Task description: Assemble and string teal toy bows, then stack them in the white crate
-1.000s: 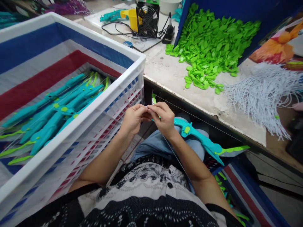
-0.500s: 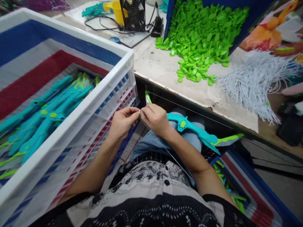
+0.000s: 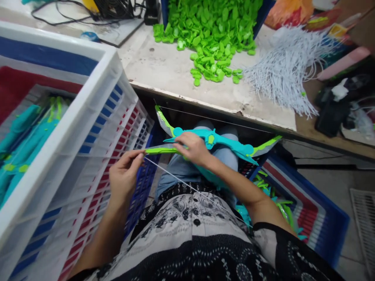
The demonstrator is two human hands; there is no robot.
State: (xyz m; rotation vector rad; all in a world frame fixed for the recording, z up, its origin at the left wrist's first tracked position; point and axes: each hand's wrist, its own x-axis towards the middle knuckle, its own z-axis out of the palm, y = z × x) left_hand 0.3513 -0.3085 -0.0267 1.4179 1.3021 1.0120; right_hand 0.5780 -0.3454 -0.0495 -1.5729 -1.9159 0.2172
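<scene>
My left hand [image 3: 124, 171] pinches the tip of a green limb on a teal toy bow [image 3: 160, 150], with the end of a white string [image 3: 171, 173] at its fingertips. The string runs taut down to the right across my shirt. My right hand [image 3: 191, 148] is closed over the same bow where the limb nears its teal body, which my forearm partly hides. Just beyond lies a second toy bow [image 3: 234, 144] across my knees, its string stretched between two green tips.
At left stands a white crate [image 3: 114, 66] with teal bows inside. Across the table [image 3: 146, 70] spread green plastic pieces [image 3: 213, 35] and a bundle of white strings [image 3: 284, 70]. Below right is a blue crate [image 3: 331, 226] with green and teal parts.
My hands have moved apart; the left went left and down to the limb tip. The near bow's green limb now shows between them. The view has shifted right.
</scene>
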